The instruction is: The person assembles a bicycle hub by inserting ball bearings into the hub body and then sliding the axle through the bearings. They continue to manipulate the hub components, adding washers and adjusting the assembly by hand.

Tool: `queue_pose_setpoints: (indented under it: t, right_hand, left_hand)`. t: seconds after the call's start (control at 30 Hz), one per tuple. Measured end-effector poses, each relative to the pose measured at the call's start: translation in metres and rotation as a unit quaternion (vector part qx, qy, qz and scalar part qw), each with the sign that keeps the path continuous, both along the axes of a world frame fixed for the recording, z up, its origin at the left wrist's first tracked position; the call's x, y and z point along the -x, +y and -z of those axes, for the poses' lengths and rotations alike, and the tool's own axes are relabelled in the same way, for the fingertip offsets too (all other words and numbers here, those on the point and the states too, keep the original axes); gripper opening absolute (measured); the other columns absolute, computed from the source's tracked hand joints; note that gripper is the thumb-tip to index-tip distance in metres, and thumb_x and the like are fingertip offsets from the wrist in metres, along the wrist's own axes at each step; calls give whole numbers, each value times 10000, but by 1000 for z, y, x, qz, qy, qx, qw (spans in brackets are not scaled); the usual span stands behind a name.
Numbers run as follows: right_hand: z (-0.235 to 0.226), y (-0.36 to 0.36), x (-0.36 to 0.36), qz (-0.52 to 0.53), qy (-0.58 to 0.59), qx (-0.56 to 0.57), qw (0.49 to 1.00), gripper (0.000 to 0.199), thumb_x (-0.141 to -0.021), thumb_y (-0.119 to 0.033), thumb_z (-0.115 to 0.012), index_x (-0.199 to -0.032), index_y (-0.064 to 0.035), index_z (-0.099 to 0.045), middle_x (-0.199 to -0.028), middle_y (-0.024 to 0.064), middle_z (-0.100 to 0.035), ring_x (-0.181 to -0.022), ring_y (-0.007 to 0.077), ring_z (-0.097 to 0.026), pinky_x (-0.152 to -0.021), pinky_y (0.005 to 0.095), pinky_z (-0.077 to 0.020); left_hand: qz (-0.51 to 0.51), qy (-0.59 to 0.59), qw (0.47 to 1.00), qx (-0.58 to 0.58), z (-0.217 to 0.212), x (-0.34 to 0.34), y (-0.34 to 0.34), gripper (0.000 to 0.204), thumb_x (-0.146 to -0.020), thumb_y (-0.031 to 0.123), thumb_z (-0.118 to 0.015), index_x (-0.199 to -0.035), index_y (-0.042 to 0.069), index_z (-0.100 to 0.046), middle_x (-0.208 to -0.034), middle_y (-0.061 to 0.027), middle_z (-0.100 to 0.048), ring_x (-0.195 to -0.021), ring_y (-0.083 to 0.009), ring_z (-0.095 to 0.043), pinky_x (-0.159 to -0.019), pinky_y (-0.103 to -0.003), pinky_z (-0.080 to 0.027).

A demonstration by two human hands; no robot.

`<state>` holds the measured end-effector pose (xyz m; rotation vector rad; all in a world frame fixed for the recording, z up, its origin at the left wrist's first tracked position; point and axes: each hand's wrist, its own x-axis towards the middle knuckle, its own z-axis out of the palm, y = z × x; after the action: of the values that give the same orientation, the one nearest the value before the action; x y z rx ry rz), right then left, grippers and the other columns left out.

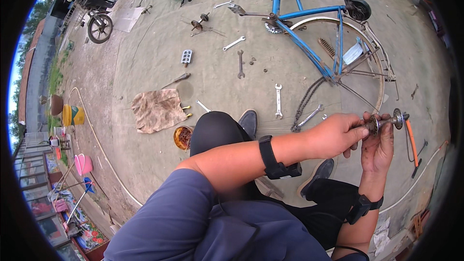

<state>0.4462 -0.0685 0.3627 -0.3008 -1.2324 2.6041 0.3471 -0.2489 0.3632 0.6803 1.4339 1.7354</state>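
A greasy metal bicycle wheel hub [398,119] with two round flanges and an axle is held up in front of me, right of centre. My left hand [333,135] reaches across from the left, its thumb and fingers closed at the hub's near end. From below, my right hand [378,152] wraps its fingers round the hub's middle. Just beyond the hub lies a tool with an orange bar [412,137]. A dark bicycle chain [307,100] and an open-end wrench [311,116] lie on the ground sheet left of my hands.
A blue bicycle frame [309,53] with a black saddle [356,4] lies ahead. Wrenches [278,101], a pedal [187,57], a stained cloth [155,111] and a bowl of amber liquid [182,137] are spread leftward. Farther left are a yellow bucket [73,115] and a hose [104,150].
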Motion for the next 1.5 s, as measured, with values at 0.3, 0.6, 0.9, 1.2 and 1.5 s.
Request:
queue_pose_setpoints:
  t: [0.3,0.6,0.9,1.2,1.5]
  right_hand:
    - [-2,6,-2,-10,0,0,1000,302,-1084,-292,-557,-1292,-75,-580,-1221,90,-698,-1214,282,-650,-876,384,-562]
    - [4,-1,-1,8,-18,12,1000,301,-1073,-259,-580,-1304,-67,-581,-1213,106,-702,-1217,312,-649,-1020,451,-542]
    - [4,6,-3,-9,-12,12,1000,294,-1081,-260,-563,-1305,-71,-581,-1217,106,-705,-1215,303,-653,-997,428,-562]
    - [1,-6,2,16,-7,7,1000,295,-1078,-243,-567,-1303,-51,-577,-1225,122,-695,-1213,319,-653,-1033,446,-544]
    - [-2,-12,6,20,-10,-22,1000,270,-1067,-253,-589,-1267,-73,-614,-1165,118,-722,-1150,305,-687,-822,423,-594]
  left_hand:
    - [92,-242,966,-1,-15,3,-5,448,-1098,476,-475,-1026,55,-609,-790,-60,-661,-628,-171,-688,-520,-290,-491]
    - [-120,368,921,38,3,-1,-1,335,-974,322,-682,-1052,8,-594,-822,-163,-676,-745,-362,-682,-601,-432,-538]
    - [128,-301,945,-5,-12,5,-6,477,-1101,489,-451,-1030,43,-602,-780,-58,-662,-630,-176,-690,-508,-262,-475]
    - [-142,470,867,86,5,2,-5,414,-1053,401,-601,-1045,-13,-582,-774,-89,-670,-647,-199,-695,-570,-390,-534]
    - [87,-233,968,8,-8,1,-9,424,-1100,448,-491,-1076,42,-609,-824,-52,-667,-680,-152,-687,-545,-255,-480]
